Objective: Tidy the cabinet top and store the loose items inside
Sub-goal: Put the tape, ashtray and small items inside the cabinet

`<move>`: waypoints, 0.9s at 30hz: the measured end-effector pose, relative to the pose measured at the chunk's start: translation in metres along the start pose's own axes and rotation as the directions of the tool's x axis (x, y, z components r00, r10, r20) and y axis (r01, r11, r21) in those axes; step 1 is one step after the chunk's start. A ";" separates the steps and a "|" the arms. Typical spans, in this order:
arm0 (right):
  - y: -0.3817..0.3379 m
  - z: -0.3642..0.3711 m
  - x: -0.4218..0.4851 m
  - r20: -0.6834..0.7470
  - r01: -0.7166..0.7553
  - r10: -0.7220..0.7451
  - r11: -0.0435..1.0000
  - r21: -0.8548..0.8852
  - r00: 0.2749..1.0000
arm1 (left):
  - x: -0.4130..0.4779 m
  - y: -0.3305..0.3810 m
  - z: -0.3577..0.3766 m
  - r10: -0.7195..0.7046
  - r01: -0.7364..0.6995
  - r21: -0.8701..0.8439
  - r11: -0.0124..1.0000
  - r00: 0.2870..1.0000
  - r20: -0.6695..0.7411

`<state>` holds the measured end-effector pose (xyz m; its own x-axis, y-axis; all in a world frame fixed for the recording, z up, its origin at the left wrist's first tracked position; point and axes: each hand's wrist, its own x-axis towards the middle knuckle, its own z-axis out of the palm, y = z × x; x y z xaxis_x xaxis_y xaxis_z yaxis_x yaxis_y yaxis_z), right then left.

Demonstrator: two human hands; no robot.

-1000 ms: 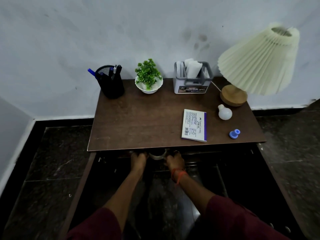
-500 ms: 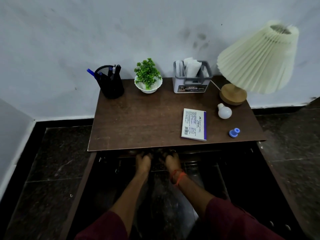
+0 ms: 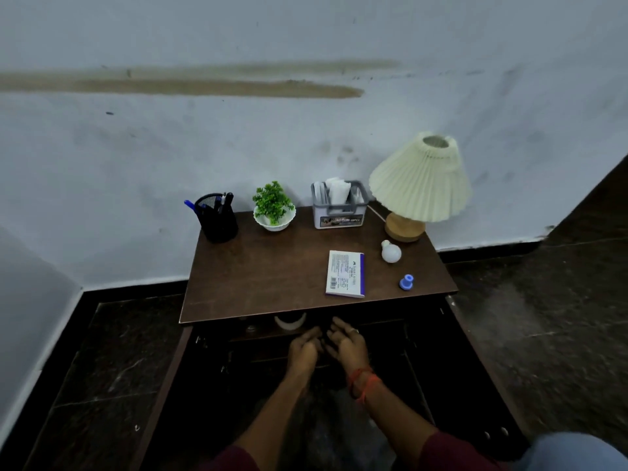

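Observation:
The brown cabinet top (image 3: 272, 283) carries a white box with a purple edge (image 3: 345, 274), a white light bulb (image 3: 390, 252) and a small blue plastic piece (image 3: 406, 282). Below its front edge the cabinet stands open and dark inside. A pale ring-shaped object (image 3: 290, 323) rests on the inner shelf, half hidden by the top's edge. My left hand (image 3: 304, 350) and my right hand (image 3: 347, 345) hover side by side just in front of that shelf, fingers loosely apart, holding nothing. An orange thread circles my right wrist.
Along the back stand a black mesh pen holder (image 3: 217, 219), a green plant in a white bowl (image 3: 273, 212), a grey caddy with papers (image 3: 339, 209) and a pleated cream lamp (image 3: 419, 185). Open cabinet doors (image 3: 159, 402) flank my arms. Dark tiled floor surrounds the cabinet.
My hands carried the pale ring under the cabinet top, let go of it on the shelf, and have drawn back toward me empty. The view has pulled back and tilted upward.

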<state>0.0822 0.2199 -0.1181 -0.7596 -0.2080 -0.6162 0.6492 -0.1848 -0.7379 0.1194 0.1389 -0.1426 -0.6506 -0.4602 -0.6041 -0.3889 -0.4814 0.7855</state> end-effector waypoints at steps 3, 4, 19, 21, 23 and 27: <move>-0.020 -0.023 -0.013 -0.033 0.038 -0.038 0.999 0.002 0.999 | -0.037 0.026 0.025 -0.020 0.020 0.003 1.000 0.997 0.072; -0.027 -0.030 -0.017 -0.042 0.054 -0.053 0.999 0.008 0.998 | -0.043 0.030 0.032 -0.020 0.019 0.008 1.000 0.995 0.097; -0.084 -0.044 -0.012 -0.067 0.211 -0.211 0.977 -0.002 0.975 | -0.051 0.088 0.050 0.261 -0.260 0.097 0.961 0.965 -0.002; -0.090 -0.040 -0.006 -0.072 0.207 -0.211 0.977 -0.057 0.975 | -0.049 0.096 0.052 0.280 -0.277 0.136 0.951 0.960 -0.001; -0.095 -0.036 0.000 -0.081 0.187 -0.197 0.974 -0.125 0.977 | -0.050 0.102 0.053 0.273 -0.271 0.169 0.948 0.962 0.010; -0.100 -0.029 0.010 -0.058 0.144 -0.159 0.969 -0.202 0.986 | -0.040 0.107 0.057 0.255 -0.252 0.228 0.941 0.967 0.015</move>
<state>0.0088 0.2643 -0.0589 -0.8542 -0.1200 -0.5059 0.5110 -0.0148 -0.8594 0.0664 0.1485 -0.0266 -0.7382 -0.5561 -0.3818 -0.3509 -0.1668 0.9214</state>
